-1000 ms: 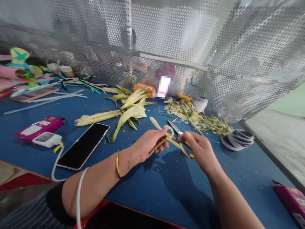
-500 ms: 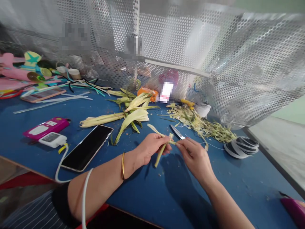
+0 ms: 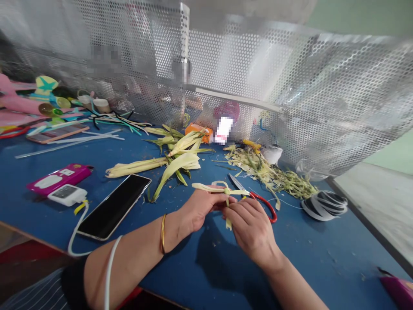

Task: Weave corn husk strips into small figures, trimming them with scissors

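Observation:
Pale green corn husk strips (image 3: 227,191), crossed and looped around a small knot, are held above the blue table. My left hand (image 3: 201,206) pinches them from the left, just below the knot. From the right, my right hand (image 3: 250,226) closes its fingers on the strip that hangs downward; its fingertips are partly hidden. Red-handled scissors (image 3: 266,206) lie just beyond my right hand, blades pointing away to the left. Behind my left hand rests a pile of larger corn husks (image 3: 179,161).
Shredded husk scraps (image 3: 258,168) lie at the back right, near a black-and-white roll of strip (image 3: 324,205). On the left are a dark phone (image 3: 116,206), a magenta device (image 3: 60,178) and a white cable (image 3: 109,269) crossing my left forearm. A perforated metallic screen (image 3: 232,64) stands behind.
My right hand has moved left and turned over the strips, uncovering the scissors' red handles. The strips now show a loop and a knot, and one end hangs down between my hands.

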Available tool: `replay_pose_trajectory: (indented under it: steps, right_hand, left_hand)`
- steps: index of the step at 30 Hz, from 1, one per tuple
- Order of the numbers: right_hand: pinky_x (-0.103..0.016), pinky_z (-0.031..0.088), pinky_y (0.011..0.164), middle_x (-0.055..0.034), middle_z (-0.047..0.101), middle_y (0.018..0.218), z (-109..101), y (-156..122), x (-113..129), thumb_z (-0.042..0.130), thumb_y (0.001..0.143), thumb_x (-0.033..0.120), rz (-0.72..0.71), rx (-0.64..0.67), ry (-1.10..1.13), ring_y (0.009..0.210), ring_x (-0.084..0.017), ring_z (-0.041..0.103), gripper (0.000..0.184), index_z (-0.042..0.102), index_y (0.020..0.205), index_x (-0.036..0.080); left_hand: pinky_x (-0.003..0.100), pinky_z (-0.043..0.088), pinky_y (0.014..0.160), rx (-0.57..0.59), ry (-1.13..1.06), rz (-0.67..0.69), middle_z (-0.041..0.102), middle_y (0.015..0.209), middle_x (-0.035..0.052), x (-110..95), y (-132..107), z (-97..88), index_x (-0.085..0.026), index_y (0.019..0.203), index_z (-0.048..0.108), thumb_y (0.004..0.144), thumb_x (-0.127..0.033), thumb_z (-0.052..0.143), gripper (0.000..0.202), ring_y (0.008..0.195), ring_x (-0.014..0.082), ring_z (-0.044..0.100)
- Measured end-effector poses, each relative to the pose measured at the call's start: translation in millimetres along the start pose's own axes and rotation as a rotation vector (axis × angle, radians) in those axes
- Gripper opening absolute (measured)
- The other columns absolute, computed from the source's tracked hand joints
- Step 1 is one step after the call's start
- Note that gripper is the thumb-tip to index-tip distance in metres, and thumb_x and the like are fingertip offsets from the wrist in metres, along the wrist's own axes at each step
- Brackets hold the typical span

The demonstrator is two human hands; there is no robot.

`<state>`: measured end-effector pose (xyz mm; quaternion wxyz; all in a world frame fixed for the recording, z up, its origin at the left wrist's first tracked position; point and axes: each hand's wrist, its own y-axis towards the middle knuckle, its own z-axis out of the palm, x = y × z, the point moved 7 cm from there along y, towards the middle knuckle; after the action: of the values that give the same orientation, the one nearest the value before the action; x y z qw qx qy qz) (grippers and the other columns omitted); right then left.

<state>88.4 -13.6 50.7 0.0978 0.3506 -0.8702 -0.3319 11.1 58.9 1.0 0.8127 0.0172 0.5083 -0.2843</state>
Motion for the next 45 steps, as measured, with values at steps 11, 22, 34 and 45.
replay_pose_trajectory:
  steps: [11, 22, 34, 45]
  right_hand:
    - [-0.035, 0.046, 0.081, -0.006, 0.072, 0.088, -7.7, -1.4, 4.3, 0.047, 0.092, 0.009, 0.01, -0.068, 0.078, 0.079, -0.019, 0.066, 0.026, 0.061, 0.112, 0.018]
    - [-0.031, 0.039, 0.067, 0.0008, 0.056, 0.057, 9.9, -9.8, -29.0, 0.043, 0.098, 0.021, 0.318, 0.047, -0.114, 0.052, -0.016, 0.051, 0.026, 0.053, 0.074, 0.021]
    - [-0.026, 0.033, 0.059, 0.0011, 0.049, 0.055, 0.7, -6.1, -16.5, 0.041, 0.096, 0.018, 0.374, 0.027, 0.155, 0.053, -0.013, 0.044, 0.034, 0.044, 0.063, 0.021]
    - [-0.026, 0.035, 0.049, -0.0025, 0.058, 0.058, 38.6, -45.2, -63.4, 0.049, 0.079, 0.074, 1.234, -0.013, 0.968, 0.052, -0.013, 0.048, 0.061, 0.065, 0.065, 0.016]
  left_hand:
    - [0.023, 0.045, 0.063, 0.007, 0.022, -0.044, 0.067, 0.074, 0.0037, 0.8, 1.3, -3.0, -0.012, 0.088, 0.064, 0.066, -0.015, 0.072, 0.024, 0.064, 0.0109, 0.059]
    - [0.021, 0.037, 0.051, 0.007, 0.199, -0.006, 0.054, 0.061, -0.004, -1.4, 1.1, -2.7, -0.013, 0.08, 0.062, 0.07, -0.027, 0.072, 0.02, 0.05, 0.0062, 0.046]
    - [0.019, 0.031, 0.041, -0.046, 0.466, 0.054, 0.05, 0.055, -0.0051, 2.7, 2.6, -2.9, -0.016, 0.07, 0.054, 0.083, -0.036, 0.058, 0.024, 0.044, 0.0062, 0.042]
    - [0.019, 0.035, 0.046, 0.126, 0.186, -0.115, 0.056, 0.064, -0.0024, 6.8, 3.4, -1.1, -0.014, 0.085, 0.064, 0.082, -0.039, 0.063, 0.025, 0.047, 0.0055, 0.047]
